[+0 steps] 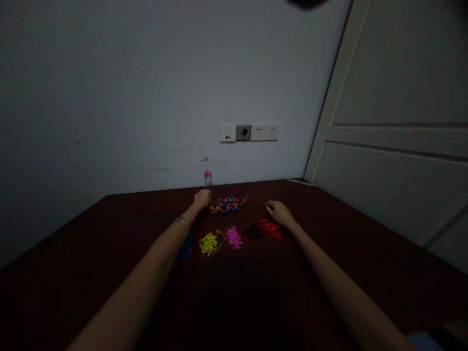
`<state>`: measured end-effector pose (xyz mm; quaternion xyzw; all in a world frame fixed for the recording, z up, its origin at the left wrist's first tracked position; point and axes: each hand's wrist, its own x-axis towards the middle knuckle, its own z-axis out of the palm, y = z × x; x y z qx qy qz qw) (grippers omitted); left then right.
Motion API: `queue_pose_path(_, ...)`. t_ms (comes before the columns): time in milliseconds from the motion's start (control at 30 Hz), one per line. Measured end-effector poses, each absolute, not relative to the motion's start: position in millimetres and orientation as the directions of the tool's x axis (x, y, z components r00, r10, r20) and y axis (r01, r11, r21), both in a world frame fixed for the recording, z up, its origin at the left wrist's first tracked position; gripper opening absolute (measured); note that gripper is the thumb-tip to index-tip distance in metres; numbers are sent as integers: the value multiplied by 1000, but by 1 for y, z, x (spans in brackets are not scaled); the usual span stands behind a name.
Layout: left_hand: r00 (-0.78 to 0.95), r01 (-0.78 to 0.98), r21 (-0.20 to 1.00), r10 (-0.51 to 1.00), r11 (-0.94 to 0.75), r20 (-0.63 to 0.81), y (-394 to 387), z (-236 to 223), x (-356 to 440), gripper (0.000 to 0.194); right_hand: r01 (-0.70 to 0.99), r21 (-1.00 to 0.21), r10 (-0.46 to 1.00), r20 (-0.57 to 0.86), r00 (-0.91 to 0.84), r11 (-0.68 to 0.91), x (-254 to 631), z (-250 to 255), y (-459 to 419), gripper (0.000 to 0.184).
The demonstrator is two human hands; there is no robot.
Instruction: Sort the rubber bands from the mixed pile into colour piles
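Dark table (109, 219): multicoloured pile (226, 205) beside left hand (203, 198), right hand (279, 212) apart; both curled, hold unclear.

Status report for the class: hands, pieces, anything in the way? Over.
Left hand beside multicoloured pile, grip hidden. Right hand just beyond red pile. Left forearm partly blocks view of blue pile.

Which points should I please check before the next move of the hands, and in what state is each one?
1. Multicoloured loose pile of small rubbery-looking pieces beside the left hand: ok.
2. Right hand apart from that pile: ok.
3. Bright yellow heap of thin, looped pieces kept compact: not ok, strays lie near its edge.
4. Dark blue heap fully visible: cannot tell, the left forearm borders it.
5. Anything held in the left fingers: cannot tell.
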<state>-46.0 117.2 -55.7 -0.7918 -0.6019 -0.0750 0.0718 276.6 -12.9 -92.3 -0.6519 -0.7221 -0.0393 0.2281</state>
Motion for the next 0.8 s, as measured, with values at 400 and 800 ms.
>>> queue_pose_path(400,285,955,-18,896,-296,339,109,-53,-65,28,961,-231,918,394,-52,153,280,-93,-11,36)
queue_pose_path(800,480,864,-94,753,-494,450,86,-35,-104,24,953,-255,920,387,-57,166,287,-99,-5,36)
